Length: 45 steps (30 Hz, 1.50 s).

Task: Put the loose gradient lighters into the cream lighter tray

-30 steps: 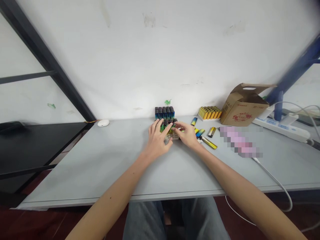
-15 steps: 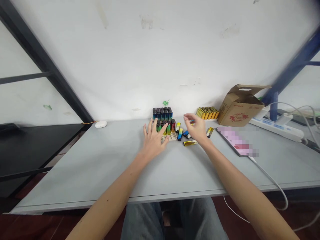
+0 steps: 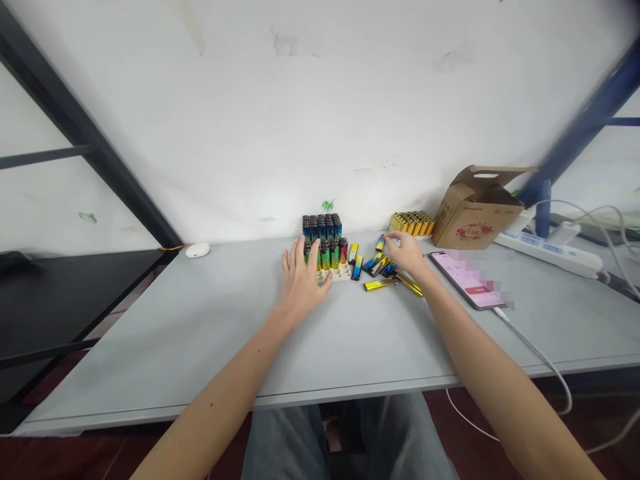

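Observation:
Several green, yellow and red lighters (image 3: pixel 335 255) stand upright in a pale tray (image 3: pixel 342 273) with bare holes at its front. My left hand (image 3: pixel 301 275), fingers spread, rests at the tray's left side and holds nothing. Behind it stands a block of blue and black lighters (image 3: pixel 322 227). To the right, loose lighters (image 3: pixel 381 285) lie in a pile on the grey table. Over the back of that pile, my right hand (image 3: pixel 406 255) pinches a yellow and blue lighter (image 3: pixel 381 244) by its end.
A tray of yellow lighters (image 3: pixel 413 224) stands by the wall, beside an open cardboard box (image 3: pixel 475 212). Further right are a phone (image 3: pixel 467 280) with a white cable and a power strip (image 3: pixel 555 253). A white earphone case (image 3: pixel 198 250) lies at the left.
My right hand has moved slightly right and down, off the loose pile, and now has a lighter between its fingers. My left hand has barely moved. The view has shifted slightly.

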Each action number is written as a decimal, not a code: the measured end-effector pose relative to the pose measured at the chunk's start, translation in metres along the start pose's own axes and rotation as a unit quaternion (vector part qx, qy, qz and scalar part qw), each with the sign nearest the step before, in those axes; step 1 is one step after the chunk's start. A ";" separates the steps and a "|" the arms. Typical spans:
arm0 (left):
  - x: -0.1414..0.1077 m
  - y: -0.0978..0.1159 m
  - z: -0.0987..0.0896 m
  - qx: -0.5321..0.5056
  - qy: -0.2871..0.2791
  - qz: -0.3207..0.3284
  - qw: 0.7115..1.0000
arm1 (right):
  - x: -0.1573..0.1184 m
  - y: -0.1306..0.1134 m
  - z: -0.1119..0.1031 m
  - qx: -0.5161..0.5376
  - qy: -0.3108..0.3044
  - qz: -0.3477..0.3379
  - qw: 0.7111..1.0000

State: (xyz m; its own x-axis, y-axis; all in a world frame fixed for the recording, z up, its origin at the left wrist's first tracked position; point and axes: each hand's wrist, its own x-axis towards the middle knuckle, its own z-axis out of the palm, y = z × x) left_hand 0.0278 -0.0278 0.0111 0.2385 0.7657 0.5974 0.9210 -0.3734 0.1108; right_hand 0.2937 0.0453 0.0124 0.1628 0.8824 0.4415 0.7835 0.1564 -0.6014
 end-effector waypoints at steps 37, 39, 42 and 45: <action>0.013 -0.032 0.009 -0.105 -0.164 -0.136 0.971 | -0.001 0.011 -0.008 0.023 -0.120 -0.046 0.991; 0.014 -0.033 0.011 -0.110 -0.158 -0.134 0.972 | -0.004 0.007 -0.004 0.025 -0.143 -0.066 0.987; 0.015 -0.034 0.011 -0.115 -0.153 -0.130 0.973 | -0.009 0.000 0.001 0.011 -0.161 -0.111 0.981; 0.015 -0.034 0.009 -0.127 -0.151 -0.133 0.971 | -0.013 -0.007 0.007 -0.006 -0.159 -0.168 0.973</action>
State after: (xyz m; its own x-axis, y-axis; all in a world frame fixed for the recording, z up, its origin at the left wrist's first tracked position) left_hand 0.0033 0.0012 0.0090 0.1170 0.9570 0.2656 0.8661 -0.2292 0.4442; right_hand 0.2818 0.0356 0.0061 -0.2956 0.8756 0.3821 0.7677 0.4557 -0.4504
